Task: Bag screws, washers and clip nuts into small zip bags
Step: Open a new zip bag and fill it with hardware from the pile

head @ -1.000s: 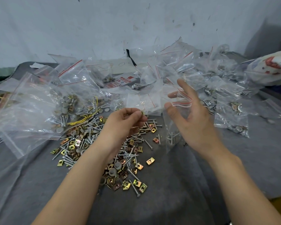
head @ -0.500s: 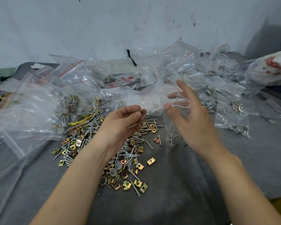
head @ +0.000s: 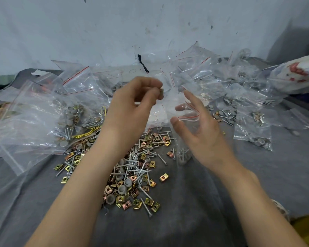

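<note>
My left hand (head: 132, 102) is raised above the pile and pinches a small clip nut (head: 161, 91) at its fingertips, just left of the bag's mouth. My right hand (head: 200, 132) holds a small clear zip bag (head: 183, 139) by its red-striped rim, the mouth held open. Several screws lie in the bottom of that bag. Below both hands a loose pile of screws, grey washers and brass clip nuts (head: 132, 172) spreads over the grey cloth (head: 185, 211).
Large clear bags of parts (head: 43, 118) lie at the left. Several filled small zip bags (head: 248, 111) are heaped at the back and right, against a pale wall. A printed white bag (head: 296, 73) sits at the far right.
My left hand has risen from the pile, up and to the right, carrying a clip nut to the bag's mouth. My right hand with the bag has barely moved.
</note>
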`<state>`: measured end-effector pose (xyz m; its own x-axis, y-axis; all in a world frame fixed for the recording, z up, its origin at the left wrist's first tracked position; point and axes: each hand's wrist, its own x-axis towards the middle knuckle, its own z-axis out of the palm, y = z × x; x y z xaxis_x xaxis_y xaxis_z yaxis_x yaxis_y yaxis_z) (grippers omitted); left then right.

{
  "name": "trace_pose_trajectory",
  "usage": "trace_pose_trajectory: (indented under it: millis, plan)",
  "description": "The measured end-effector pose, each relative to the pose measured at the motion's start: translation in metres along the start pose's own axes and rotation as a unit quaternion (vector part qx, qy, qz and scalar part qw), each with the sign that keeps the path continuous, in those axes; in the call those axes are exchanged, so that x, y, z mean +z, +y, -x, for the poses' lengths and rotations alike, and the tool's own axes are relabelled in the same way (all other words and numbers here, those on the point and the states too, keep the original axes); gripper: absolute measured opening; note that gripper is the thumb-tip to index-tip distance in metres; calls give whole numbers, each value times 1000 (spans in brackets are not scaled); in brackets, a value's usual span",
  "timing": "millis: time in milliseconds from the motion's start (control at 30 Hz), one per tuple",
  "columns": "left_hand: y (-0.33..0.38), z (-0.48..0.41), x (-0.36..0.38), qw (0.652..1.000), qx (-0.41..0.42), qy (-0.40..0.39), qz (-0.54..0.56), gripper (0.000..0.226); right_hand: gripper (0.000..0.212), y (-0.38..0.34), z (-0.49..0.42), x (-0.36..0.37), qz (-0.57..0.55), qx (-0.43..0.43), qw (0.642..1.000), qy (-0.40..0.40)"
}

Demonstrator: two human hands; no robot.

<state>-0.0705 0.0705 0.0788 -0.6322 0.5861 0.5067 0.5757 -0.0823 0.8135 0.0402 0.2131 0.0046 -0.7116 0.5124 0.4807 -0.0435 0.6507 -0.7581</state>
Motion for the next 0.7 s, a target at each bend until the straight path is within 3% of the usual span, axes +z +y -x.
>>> trace_pose_trajectory:
  millis: [167,300,467,700]
  plan:
    - [5,1,14,986,80,-62,-132,17,71,1,-1,2,6,-3,1000,-2]
    - [-2,1,17,985,81,-66,-140,18,70,1,-1,2,11,-3,1000,-1]
    - [-21,-2,4,989,17,-45,-142,21,70,-1,0,0,-9,3,1000,11]
    - [-61,20,5,927,-77,-200,-306,30,73,1,1,-7,-4,8,1000,17]
